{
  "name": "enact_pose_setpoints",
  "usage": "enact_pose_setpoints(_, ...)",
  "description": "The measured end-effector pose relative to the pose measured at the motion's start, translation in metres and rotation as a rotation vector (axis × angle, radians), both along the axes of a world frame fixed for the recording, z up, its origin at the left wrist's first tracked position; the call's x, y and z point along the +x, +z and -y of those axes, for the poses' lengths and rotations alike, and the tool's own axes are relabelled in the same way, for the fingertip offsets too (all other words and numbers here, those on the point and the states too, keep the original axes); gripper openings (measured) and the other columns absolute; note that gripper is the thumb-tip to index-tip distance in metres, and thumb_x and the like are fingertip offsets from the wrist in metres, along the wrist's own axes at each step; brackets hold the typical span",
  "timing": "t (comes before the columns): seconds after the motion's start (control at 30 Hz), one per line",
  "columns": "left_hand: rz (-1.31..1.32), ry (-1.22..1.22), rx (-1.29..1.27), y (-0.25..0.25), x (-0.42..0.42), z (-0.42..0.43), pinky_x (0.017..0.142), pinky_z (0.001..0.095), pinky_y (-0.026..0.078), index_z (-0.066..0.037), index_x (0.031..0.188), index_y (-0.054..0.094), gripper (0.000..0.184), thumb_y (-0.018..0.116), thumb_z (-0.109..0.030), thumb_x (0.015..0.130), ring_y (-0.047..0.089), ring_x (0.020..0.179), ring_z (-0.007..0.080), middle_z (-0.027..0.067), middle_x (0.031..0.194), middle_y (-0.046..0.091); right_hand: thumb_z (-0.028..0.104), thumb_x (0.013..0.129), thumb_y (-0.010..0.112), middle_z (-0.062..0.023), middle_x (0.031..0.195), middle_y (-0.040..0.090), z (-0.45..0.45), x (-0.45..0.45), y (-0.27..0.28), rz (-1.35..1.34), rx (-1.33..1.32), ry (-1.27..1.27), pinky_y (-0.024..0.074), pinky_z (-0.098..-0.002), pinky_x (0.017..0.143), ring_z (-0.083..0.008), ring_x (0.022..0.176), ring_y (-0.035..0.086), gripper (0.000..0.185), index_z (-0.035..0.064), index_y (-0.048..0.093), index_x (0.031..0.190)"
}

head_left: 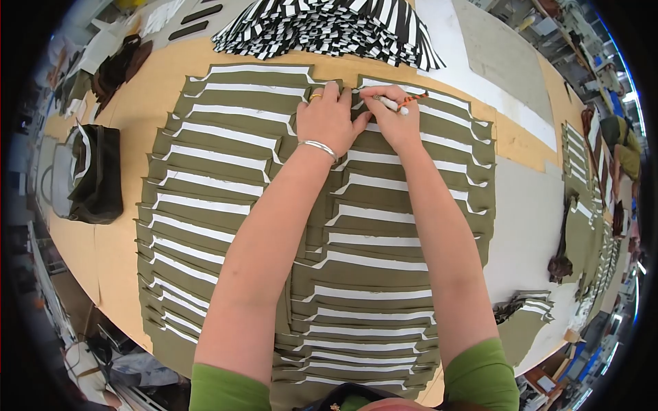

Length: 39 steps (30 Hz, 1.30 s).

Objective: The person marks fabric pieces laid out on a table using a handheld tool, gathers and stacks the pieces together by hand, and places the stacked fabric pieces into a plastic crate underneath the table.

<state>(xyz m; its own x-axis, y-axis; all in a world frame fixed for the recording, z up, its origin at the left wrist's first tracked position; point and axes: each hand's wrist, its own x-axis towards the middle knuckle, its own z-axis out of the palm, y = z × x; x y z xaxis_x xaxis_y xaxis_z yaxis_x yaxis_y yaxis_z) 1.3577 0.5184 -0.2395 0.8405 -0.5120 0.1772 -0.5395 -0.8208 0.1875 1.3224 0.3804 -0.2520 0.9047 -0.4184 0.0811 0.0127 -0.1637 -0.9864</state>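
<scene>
My left hand (325, 118) lies with its fingers stretched out, pressing on the olive fabric pieces (226, 98) near the far edge of the layout. Just to its right, my right hand (397, 123) is closed on a white pen (388, 103), its tip end close to the left fingertips. An orange-and-black striped stick (414, 98), like a pencil, sticks out of the same hand. Under both arms, the olive pieces overlap in two long columns, each with a white strip (373, 261) across it. Whatever lies directly beneath the fingers is hidden.
A big fanned pile of black and white strips (322, 31) lies beyond my hands. At the left stands a dark bag-like container (99, 175). More olive pieces (528, 322) lie at the right. Farther right, another person (625, 154) leans at the table.
</scene>
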Motion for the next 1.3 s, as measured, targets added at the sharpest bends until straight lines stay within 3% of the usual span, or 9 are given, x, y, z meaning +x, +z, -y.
enact_pose_setpoints(0.43, -0.016, 0.013, 0.049, 0.006, -0.005, 0.003, 0.08, 0.0436, 0.048, -0.012, 0.13, 0.057, 0.063, 0.065, -0.051, 0.082, 0.056, 0.108, 0.024, 0.0077, 0.111, 0.054, 0.006, 0.078, 0.067, -0.0076, 0.089, 0.067, 0.0, 0.003, -0.014, 0.144, -0.203, -0.072, 0.0509, -0.0294, 0.072, -0.0168, 0.079, 0.063, 0.011, 0.0045, 0.073, 0.087)
enact_pose_setpoints(0.53, -0.024, 0.016, 0.059, 0.005, -0.006, 0.004, 0.08, 0.0436, 0.049, -0.012, 0.131, 0.056, 0.064, 0.065, -0.051, 0.082, 0.056, 0.109, 0.0242, 0.0078, 0.111, 0.053, 0.006, 0.078, 0.067, -0.0077, 0.088, 0.067, -0.003, 0.001, -0.01, 0.053, -0.039, -0.079, 0.0509, -0.0295, 0.072, -0.0167, 0.079, 0.063, 0.011, 0.0041, 0.073, 0.086)
enact_pose_setpoints(0.83, -0.002, 0.028, 0.053, 0.003, -0.006, 0.004, 0.08, 0.0442, 0.048, -0.013, 0.131, 0.056, 0.064, 0.065, -0.052, 0.082, 0.056, 0.108, 0.0245, 0.0078, 0.11, 0.053, 0.004, 0.076, 0.066, -0.0065, 0.087, 0.067, -0.005, 0.002, -0.011, 0.031, -0.069, -0.147, 0.0504, -0.026, 0.066, -0.0129, 0.075, 0.063, 0.007, 0.0021, 0.072, 0.08)
enact_pose_setpoints(0.97, -0.019, 0.048, 0.03, 0.002, -0.01, 0.001, 0.083, 0.0451, 0.047, -0.017, 0.135, 0.053, 0.065, 0.064, -0.053, 0.082, 0.054, 0.109, 0.0242, 0.0073, 0.108, 0.052, 0.002, 0.082, 0.064, -0.0095, 0.087, 0.066, 0.0, -0.008, -0.005, 0.123, 0.306, -0.103, 0.0533, -0.0259, 0.07, -0.015, 0.08, 0.065, 0.007, -0.001, 0.068, 0.087)
enact_pose_setpoints(1.03, -0.129, 0.041, 0.02, 0.009, -0.01, 0.0, 0.088, 0.0462, 0.045, -0.022, 0.143, 0.043, 0.074, 0.062, -0.058, 0.082, 0.052, 0.113, 0.0275, 0.0095, 0.115, 0.052, 0.003, 0.087, 0.063, -0.0115, 0.09, 0.066, 0.001, -0.028, 0.003, 0.256, 0.513, -0.173, 0.0551, -0.0267, 0.072, -0.0167, 0.082, 0.067, 0.009, -0.0025, 0.065, 0.094)
enact_pose_setpoints(1.13, -0.151, 0.059, -0.002, 0.017, -0.014, -0.001, 0.094, 0.0475, 0.044, -0.022, 0.149, 0.032, 0.084, 0.062, -0.062, 0.081, 0.049, 0.118, 0.0348, 0.0155, 0.125, 0.049, 0.011, 0.096, 0.057, -0.014, 0.095, 0.064, -0.003, -0.096, 0.04, 0.279, 0.495, -0.31, 0.0572, -0.0303, 0.073, -0.0202, 0.08, 0.068, 0.02, -0.0004, 0.055, 0.112)
enact_pose_setpoints(1.17, -0.137, 0.071, -0.167, 0.002, -0.01, -0.004, 0.1, 0.0488, 0.041, -0.02, 0.15, 0.026, 0.09, 0.065, -0.06, 0.08, 0.045, 0.123, 0.0429, 0.0238, 0.133, 0.044, 0.014, 0.098, 0.056, -0.0141, 0.096, 0.064, -0.001, -0.13, 0.065, 0.253, 0.481, -0.363, 0.0573, -0.0305, 0.071, -0.0202, 0.079, 0.068, 0.023, 0.0007, 0.052, 0.116)
enact_pose_setpoints(1.2, -0.09, 0.076, -0.299, -0.003, -0.01, -0.008, 0.102, 0.048, 0.041, -0.015, 0.15, 0.026, 0.091, 0.069, -0.054, 0.079, 0.043, 0.124, 0.0457, 0.0282, 0.134, 0.039, 0.017, 0.099, 0.054, -0.0138, 0.094, 0.063, 0.009, -0.167, 0.078, 0.291, 0.424, -0.38, 0.057, -0.0301, 0.067, -0.0198, 0.077, 0.067, 0.025, 0.0018, 0.049, 0.119)
enact_pose_setpoints(1.3, -0.019, -0.022, -0.546, 0.04, -0.055, -0.031, 0.091, 0.0448, 0.047, -0.011, 0.146, 0.035, 0.077, 0.073, -0.031, 0.081, 0.052, 0.107, 0.0386, 0.0245, 0.131, 0.038, 0.025, 0.101, 0.051, -0.0027, 0.082, 0.055, 0.052, -0.297, 0.141, 0.355, 0.148, -0.719, 0.0376, -0.0185, 0.05, -0.005, 0.06, 0.045, 0.026, 0.0047, 0.049, 0.117)
